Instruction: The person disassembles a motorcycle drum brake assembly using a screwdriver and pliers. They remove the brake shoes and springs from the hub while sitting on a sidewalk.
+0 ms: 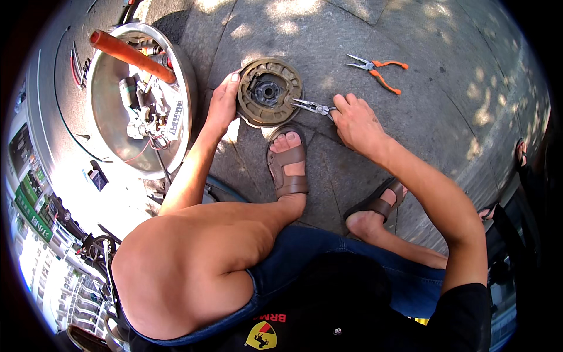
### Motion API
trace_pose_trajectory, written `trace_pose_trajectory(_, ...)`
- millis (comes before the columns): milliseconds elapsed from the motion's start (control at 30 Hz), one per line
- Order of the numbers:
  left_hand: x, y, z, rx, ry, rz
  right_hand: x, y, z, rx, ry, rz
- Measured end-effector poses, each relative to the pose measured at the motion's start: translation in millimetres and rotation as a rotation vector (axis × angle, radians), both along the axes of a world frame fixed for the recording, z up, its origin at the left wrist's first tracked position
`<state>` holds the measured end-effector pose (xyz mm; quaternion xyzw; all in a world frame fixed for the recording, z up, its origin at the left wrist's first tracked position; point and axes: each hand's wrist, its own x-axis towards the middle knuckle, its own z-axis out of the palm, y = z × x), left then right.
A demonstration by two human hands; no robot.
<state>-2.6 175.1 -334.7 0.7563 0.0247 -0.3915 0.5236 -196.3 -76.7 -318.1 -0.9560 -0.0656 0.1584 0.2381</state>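
My left hand point(224, 101) grips the left rim of a round brown drum brake plate point(251, 104), thumb on its edge. Curved brake shoes ring the plate, and a dark hub hole point(268, 92) shows in the middle. From the right, my right hand point(359, 122) is closed around the handles of needle-nose pliers point(316, 107). The tips of their jaws meet the right side of the brake shoes; whether they pinch a part there is too small to tell. My palm and fingers hide most of the pliers' handles.
Orange-handled pliers point(375, 66) lie spread on the paving at the upper right. A metal basin point(105, 126) stands left of my left arm, holding loose parts and an orange-red handle point(132, 56). My sandalled foot point(287, 155) is just below the brake plate. Red-handled pliers point(76, 66) lie beyond the basin.
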Motion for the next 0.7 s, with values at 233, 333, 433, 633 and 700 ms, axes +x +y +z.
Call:
trace_pose_trajectory(233, 6.5, 10.6, -12.3, -0.127, 0.004, -0.071, -0.3, 10.9, -7.2, -0.02, 0.01, 0.01)
trace_pose_trajectory(333, 7.9, 14.4, -14.1, -0.115, -0.013, -0.089, 1.8, 11.8, -8.5, 0.0, 0.02, -0.006)
trace_pose_trajectory(433, 7.6, 14.5, -13.8, -0.108, -0.027, -0.084, 2.3, 11.8, -10.0, 0.036, 0.035, -0.018)
trace_pose_trajectory(633, 9.2, 11.7, -12.6, -0.126, -0.024, -0.11, 1.3, 13.9, -7.7, 0.013, 0.087, -0.011)
trace_pose_trajectory(700, 9.0, 11.4, -12.2, -0.105, -0.022, -0.102, 1.4, 15.0, -5.8, -0.001, 0.096, -0.009)
